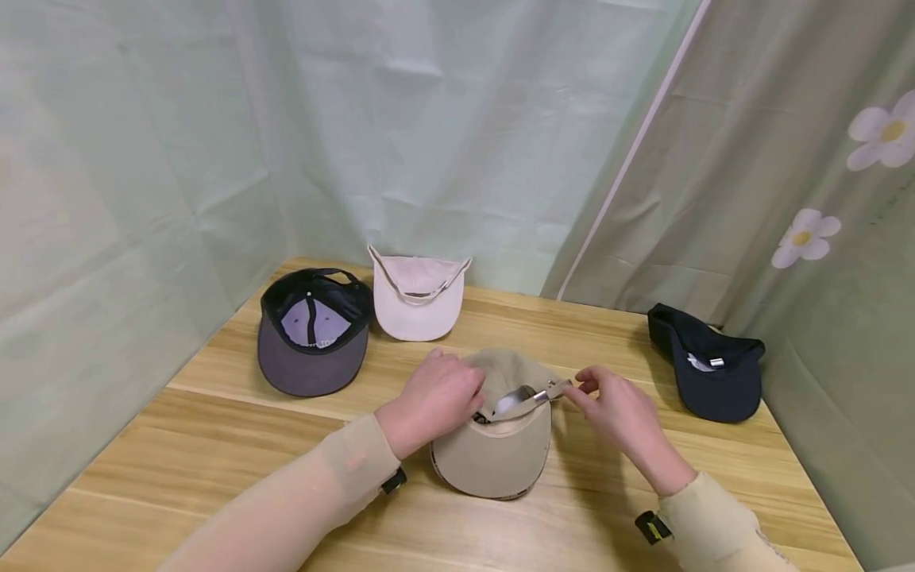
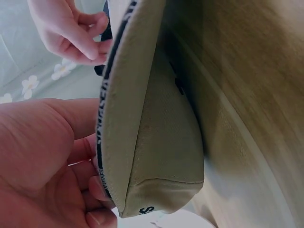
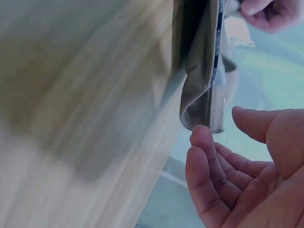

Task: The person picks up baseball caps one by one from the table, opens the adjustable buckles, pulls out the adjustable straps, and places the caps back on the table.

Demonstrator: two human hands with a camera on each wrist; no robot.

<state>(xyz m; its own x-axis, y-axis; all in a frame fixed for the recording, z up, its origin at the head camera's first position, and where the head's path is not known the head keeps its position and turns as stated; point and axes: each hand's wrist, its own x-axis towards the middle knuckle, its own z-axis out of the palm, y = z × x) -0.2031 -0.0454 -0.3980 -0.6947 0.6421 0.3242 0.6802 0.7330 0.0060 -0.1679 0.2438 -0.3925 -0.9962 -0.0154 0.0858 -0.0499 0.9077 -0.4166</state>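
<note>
The left hand (image 1: pixel 436 401) is gripping the beige cap (image 1: pixel 496 453), lying upside down near the table's (image 1: pixel 214 477) front edge. The right hand (image 1: pixel 618 413) is pinching its strap (image 1: pixel 546 392). Three other caps are lying toward the back edge.

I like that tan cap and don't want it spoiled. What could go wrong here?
The left hand grips the tan cap while the right hand pinches its strap. A hard pull might yank the strap out of the buckle. The cap could also slide on the smooth table.
</note>
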